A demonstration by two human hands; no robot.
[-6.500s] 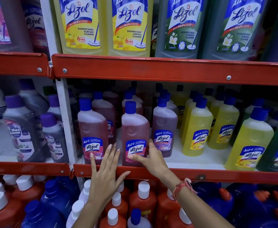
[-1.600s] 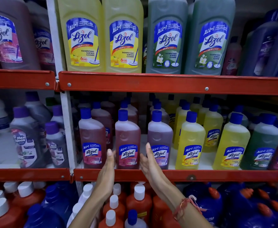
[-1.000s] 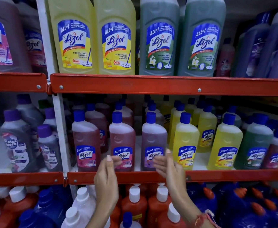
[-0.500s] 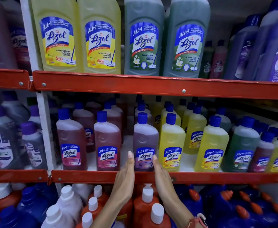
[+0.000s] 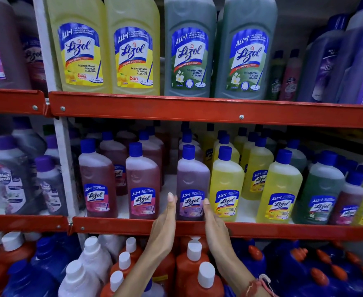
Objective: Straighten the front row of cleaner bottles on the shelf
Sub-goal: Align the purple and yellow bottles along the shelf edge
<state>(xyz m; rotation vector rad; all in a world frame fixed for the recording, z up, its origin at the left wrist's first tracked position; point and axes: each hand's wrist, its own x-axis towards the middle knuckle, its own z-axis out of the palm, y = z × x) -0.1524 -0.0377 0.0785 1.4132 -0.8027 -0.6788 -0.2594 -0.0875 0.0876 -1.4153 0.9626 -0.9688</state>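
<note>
The purple bottle (image 5: 192, 185) stands at the front lip of the red shelf (image 5: 262, 231), third in its row. The left hand (image 5: 165, 219) and right hand (image 5: 214, 224) flank its base, flat-palmed and unclenched, apparently just touching. Full and rigid, likely slick, it should slide best pressed low at the sides.

We see two bare forearms without sleeves; our right wrist wears a frayed thread band (image 5: 259, 285) of reddish-pink and white strands.

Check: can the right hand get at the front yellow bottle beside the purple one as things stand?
Probably yes. The right hand is flat beside the purple bottle, next to the yellow bottle, whose front is unblocked.
</note>
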